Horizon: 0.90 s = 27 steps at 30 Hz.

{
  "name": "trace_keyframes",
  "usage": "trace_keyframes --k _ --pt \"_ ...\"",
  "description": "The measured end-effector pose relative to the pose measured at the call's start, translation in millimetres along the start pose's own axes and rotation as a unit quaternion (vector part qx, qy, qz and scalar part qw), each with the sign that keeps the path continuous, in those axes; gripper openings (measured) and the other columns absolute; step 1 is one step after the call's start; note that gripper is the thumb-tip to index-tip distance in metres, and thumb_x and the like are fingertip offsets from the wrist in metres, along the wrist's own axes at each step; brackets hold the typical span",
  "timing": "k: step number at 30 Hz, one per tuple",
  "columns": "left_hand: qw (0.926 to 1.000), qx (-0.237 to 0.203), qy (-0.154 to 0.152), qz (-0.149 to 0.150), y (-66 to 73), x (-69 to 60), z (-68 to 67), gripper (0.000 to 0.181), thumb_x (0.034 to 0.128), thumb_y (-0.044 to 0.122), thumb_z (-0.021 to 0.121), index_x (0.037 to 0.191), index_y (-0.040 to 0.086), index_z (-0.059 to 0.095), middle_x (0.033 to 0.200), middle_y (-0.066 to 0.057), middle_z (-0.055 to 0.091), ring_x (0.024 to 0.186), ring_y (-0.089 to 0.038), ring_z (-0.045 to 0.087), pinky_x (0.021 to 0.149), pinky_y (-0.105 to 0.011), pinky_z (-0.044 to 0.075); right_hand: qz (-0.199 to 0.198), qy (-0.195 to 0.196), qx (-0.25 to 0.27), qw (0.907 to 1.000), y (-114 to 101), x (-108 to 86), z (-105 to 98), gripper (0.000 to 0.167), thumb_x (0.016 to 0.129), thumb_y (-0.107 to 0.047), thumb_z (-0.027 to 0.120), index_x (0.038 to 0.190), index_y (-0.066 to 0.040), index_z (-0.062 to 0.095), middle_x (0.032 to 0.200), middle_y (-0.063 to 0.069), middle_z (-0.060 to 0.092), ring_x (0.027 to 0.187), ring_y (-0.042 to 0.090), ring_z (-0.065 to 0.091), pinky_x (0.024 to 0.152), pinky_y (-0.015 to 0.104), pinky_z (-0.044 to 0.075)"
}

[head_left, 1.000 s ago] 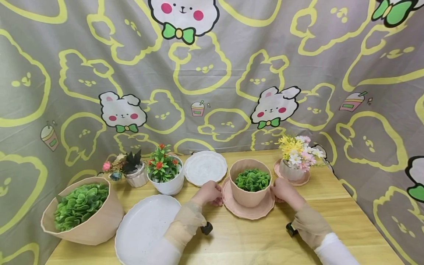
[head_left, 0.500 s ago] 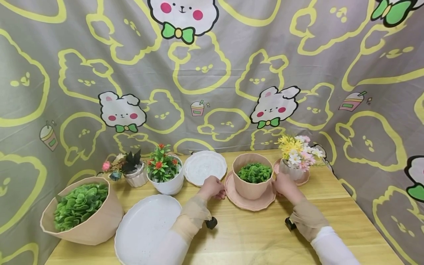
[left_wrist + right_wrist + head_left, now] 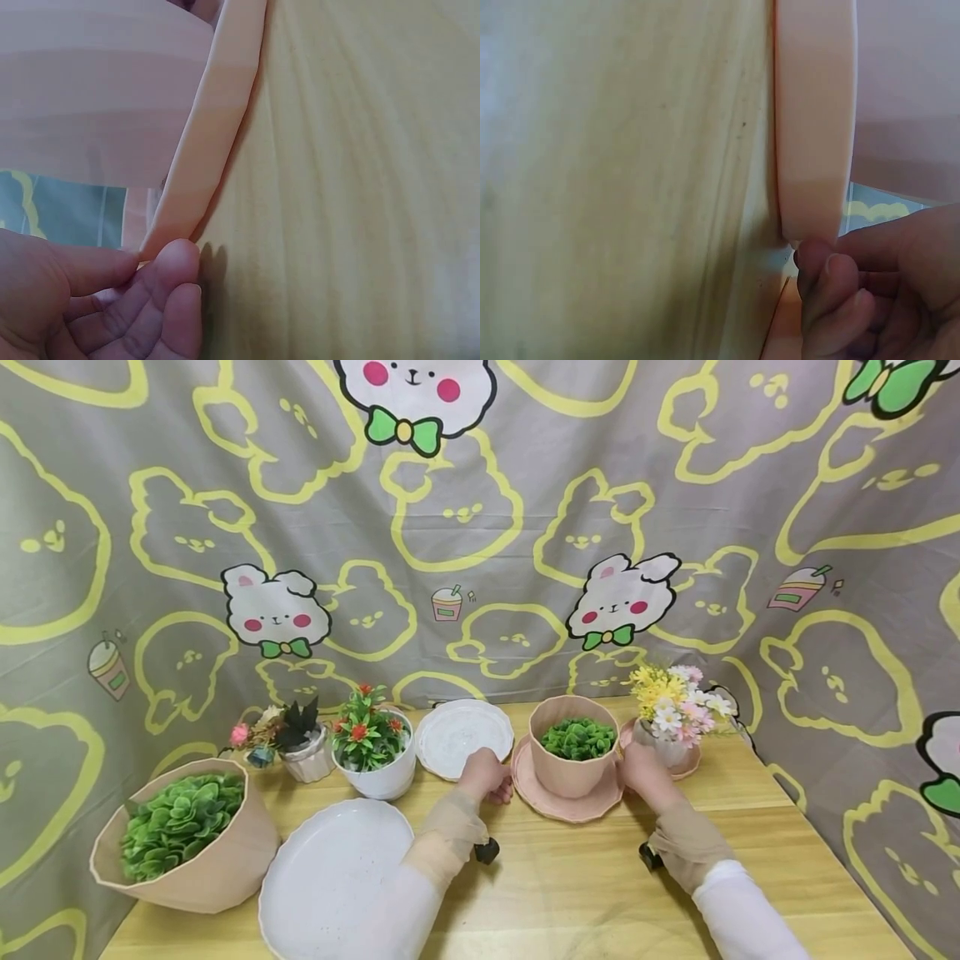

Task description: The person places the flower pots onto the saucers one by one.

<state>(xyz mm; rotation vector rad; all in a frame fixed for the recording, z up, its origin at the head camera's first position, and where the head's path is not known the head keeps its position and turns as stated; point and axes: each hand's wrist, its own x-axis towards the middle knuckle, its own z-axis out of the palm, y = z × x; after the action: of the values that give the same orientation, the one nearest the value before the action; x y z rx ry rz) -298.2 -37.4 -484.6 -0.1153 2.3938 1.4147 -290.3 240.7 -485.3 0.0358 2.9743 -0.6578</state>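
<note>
A pink flower pot (image 3: 576, 774) with green leaves (image 3: 578, 739) stands upright on a pink saucer (image 3: 567, 810) at the back, right of the middle. My left hand (image 3: 487, 776) pinches the saucer's left rim; in the left wrist view its thumb and fingertips meet at the rim's edge (image 3: 206, 142). On the opposite side my right hand (image 3: 647, 772) pinches the right rim, and the right wrist view shows the thumb and curled fingers at that edge (image 3: 815, 127). The saucer's base appears to be on or very near the wooden table (image 3: 570, 893).
Beside my right hand, a small pot of flowers (image 3: 675, 714) sits on another pink saucer (image 3: 686, 771). A white plate (image 3: 463, 737) lies behind my left hand. Further left are a large white tray (image 3: 330, 877), a red-flowered plant (image 3: 375, 752), a small pot (image 3: 307, 760) and a large pink pot (image 3: 202, 852).
Both hands have moved the saucer, with its pot, away from me toward the back of the table and slightly right. The other pots and plates stay where they were.
</note>
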Motion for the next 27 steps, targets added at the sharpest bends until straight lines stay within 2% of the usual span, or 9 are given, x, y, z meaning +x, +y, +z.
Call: trace_keyframes --k 6,12,16,21,23,27 --pt "0.9997 0.015 0.013 -0.01 5.4 3.9 0.8 0.035 0.0968 0.014 0.056 0.068 -0.003 0.066 0.047 -0.004 0.059 0.039 -0.011 0.057 0.044 -0.028 0.054 -0.008 0.007 0.007 0.9999 -1.7 3.9 -1.4 0.041 0.097 -0.018 0.045 0.06 -0.006 0.055 0.053 0.007 0.057 0.049 0.02 0.056 0.048 0.029 0.043" --pt "0.9994 0.024 0.023 -0.009 6.7 5.9 3.5 0.036 0.0972 0.012 0.055 0.068 -0.005 0.067 0.046 -0.004 0.058 0.038 -0.011 0.056 0.042 -0.027 0.053 0.001 0.011 0.013 0.9999 -2.8 2.8 -2.5 0.037 0.097 -0.019 0.046 0.063 -0.006 0.054 0.057 0.009 0.058 0.054 0.022 0.058 0.05 0.03 0.044" --pt "0.9991 0.032 0.028 -0.003 5.6 8.0 2.9 0.035 0.0967 0.013 0.056 0.068 -0.004 0.067 0.047 -0.005 0.06 0.038 -0.011 0.057 0.043 -0.028 0.053 -0.003 0.01 0.012 0.9999 -3.0 1.7 -2.0 0.037 0.098 -0.018 0.044 0.064 -0.006 0.054 0.055 0.009 0.057 0.052 0.02 0.057 0.05 0.03 0.044" --pt "0.9988 0.036 0.028 0.017 5.4 6.2 1.2 0.032 0.0958 0.015 0.059 0.07 -0.003 0.067 0.05 -0.007 0.064 0.039 -0.012 0.058 0.043 -0.029 0.053 -0.021 0.019 -0.02 0.9994 -4.2 -4.3 -3.8 0.04 0.1 -0.019 0.041 0.071 0.001 0.06 0.069 0.021 0.064 0.064 0.032 0.064 0.063 0.045 0.053" --pt "0.9977 0.047 0.035 0.033 5.4 4.1 -0.4 0.031 0.0956 0.016 0.06 0.07 -0.001 0.066 0.053 -0.009 0.066 0.04 -0.012 0.059 0.042 -0.028 0.052 -0.027 0.025 -0.033 0.9988 -5.5 -6.7 -4.8 0.041 0.1 -0.019 0.04 0.077 0.005 0.063 0.082 0.029 0.066 0.078 0.042 0.066 0.073 0.053 0.053" --pt "0.9939 0.079 0.047 0.061 5.6 -1.7 -3.8 0.032 0.0963 0.02 0.06 0.073 -0.001 0.067 0.063 -0.012 0.071 0.046 -0.011 0.062 0.042 -0.023 0.049 -0.024 0.027 -0.034 0.9988 -8.7 -11.9 -6.1 0.043 0.101 -0.02 0.039 0.088 0.01 0.065 0.094 0.038 0.064 0.09 0.052 0.064 0.078 0.059 0.052"
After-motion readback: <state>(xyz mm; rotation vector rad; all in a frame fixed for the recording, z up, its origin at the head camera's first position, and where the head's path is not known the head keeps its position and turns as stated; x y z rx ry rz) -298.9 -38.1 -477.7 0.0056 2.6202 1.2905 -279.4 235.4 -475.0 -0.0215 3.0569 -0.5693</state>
